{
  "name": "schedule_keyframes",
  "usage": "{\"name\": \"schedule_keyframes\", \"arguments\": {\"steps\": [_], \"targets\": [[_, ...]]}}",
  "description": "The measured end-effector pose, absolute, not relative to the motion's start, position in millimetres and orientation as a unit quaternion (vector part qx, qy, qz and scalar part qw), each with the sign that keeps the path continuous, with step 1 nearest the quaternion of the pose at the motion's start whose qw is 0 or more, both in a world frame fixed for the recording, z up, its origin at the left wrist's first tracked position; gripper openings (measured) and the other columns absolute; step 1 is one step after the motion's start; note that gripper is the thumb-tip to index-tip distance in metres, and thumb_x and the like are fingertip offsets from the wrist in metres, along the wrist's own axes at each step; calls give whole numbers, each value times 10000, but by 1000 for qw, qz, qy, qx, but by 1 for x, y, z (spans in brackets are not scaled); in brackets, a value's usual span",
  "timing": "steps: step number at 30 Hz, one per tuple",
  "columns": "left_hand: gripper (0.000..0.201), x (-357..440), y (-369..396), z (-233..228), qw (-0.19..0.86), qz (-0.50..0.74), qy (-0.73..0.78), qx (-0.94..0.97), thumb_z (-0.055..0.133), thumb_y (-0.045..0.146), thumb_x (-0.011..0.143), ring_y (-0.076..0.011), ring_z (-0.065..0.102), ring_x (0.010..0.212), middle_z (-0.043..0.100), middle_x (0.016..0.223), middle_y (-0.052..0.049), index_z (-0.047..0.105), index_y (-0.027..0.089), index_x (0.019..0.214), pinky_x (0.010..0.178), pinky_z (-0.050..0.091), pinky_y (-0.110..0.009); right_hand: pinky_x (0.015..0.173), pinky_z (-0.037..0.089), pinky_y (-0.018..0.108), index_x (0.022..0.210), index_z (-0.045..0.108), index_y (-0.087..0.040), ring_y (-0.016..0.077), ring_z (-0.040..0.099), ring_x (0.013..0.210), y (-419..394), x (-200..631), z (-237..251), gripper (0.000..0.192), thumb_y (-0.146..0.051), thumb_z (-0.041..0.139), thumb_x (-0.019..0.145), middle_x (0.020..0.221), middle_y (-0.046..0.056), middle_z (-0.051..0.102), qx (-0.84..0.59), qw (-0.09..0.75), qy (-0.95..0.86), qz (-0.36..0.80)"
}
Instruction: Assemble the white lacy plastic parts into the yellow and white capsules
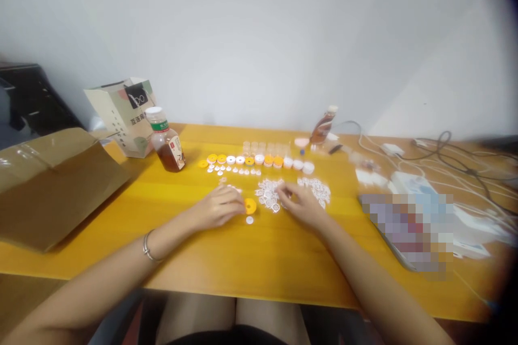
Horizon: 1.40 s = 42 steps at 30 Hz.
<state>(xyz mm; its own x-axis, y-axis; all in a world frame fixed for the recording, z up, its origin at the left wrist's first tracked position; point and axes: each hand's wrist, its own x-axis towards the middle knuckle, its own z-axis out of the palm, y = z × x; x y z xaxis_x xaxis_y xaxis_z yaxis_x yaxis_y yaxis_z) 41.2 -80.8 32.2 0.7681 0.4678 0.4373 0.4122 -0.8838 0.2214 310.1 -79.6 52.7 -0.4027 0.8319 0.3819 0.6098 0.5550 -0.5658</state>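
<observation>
My left hand (pixel 222 207) is closed, its fingertips at the left edge of a yellow round cap (pixel 251 206) with a small centre hole. A small white disc (pixel 250 220) lies just below that cap. My right hand (pixel 304 204) reaches into a heap of small white openwork discs (pixel 267 194). Its thumb and forefinger are bent together, and whatever they pinch is too blurred to make out. A second heap of white discs (pixel 321 191) lies partly behind this hand. Beyond both hands runs a row of yellow and white round caps (pixel 249 161), with small white pieces (pixel 235 170) before it.
Transparent cups (pixel 261 148) stand behind the row. On the left are an amber drink bottle (pixel 169 151), a paper bag (pixel 119 118) and an open cardboard box (pixel 56 183). Another bottle (pixel 324 126), tangled cables (pixel 445 159) and a blurred-out tablet-like device (pixel 404 234) occupy the right.
</observation>
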Motion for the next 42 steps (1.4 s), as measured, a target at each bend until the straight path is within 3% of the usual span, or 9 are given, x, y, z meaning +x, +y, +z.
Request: {"name": "schedule_keyframes", "arguments": {"steps": [8, 16, 23, 32, 36, 42], "targets": [[248, 49, -85, 29, 75, 187, 180, 963, 366, 193, 910, -158, 539, 929, 635, 958, -49, 600, 241, 976, 841, 349, -311, 570, 427, 239, 728, 548, -203, 138, 538, 593, -83, 304, 49, 182, -249, 418, 847, 658, 8, 600, -408, 295, -847, 169], [199, 53, -85, 28, 12, 211, 153, 965, 409, 168, 898, -140, 551, 870, 642, 896, -41, 601, 204, 937, 804, 360, -285, 567, 427, 236, 732, 546, -198, 133, 546, 606, -85, 301, 48, 173, -223, 422, 851, 687, 12, 614, -404, 281, -851, 183], [199, 51, -83, 27, 1, 235, 146, 961, 501, 223, 867, -135, 552, 866, 641, 926, -39, 568, 207, 1054, 813, 384, -278, 557, 422, 236, 753, 551, -197, 129, 534, 592, -86, 299, 46, 168, -215, 419, 853, 685, 10, 609, -401, 269, -854, 194], [206, 0, -32, 20, -16, 278, 409, 869, 448, 243, 873, -168, 553, 823, 619, 854, -65, 631, 171, 937, 747, 433, -296, 566, 426, 238, 719, 534, -199, 132, 541, 599, -86, 302, 50, 171, -216, 419, 845, 671, 5, 604, -407, 279, -849, 188], [189, -11, -21, 17, -9, 254, 409, 876, 469, 241, 855, -158, 563, 784, 622, 811, -47, 646, 176, 847, 723, 438, -273, 573, 422, 236, 730, 535, -199, 133, 540, 606, -86, 302, 50, 162, -209, 418, 841, 667, 2, 598, -410, 281, -846, 192], [189, -3, -29, 19, -10, 225, 384, 895, 476, 255, 858, -165, 571, 833, 637, 874, -54, 651, 193, 890, 747, 421, -277, 557, 409, 231, 699, 523, -197, 130, 529, 586, -87, 302, 53, 173, -217, 421, 837, 652, 0, 588, -415, 285, -842, 194]]}}
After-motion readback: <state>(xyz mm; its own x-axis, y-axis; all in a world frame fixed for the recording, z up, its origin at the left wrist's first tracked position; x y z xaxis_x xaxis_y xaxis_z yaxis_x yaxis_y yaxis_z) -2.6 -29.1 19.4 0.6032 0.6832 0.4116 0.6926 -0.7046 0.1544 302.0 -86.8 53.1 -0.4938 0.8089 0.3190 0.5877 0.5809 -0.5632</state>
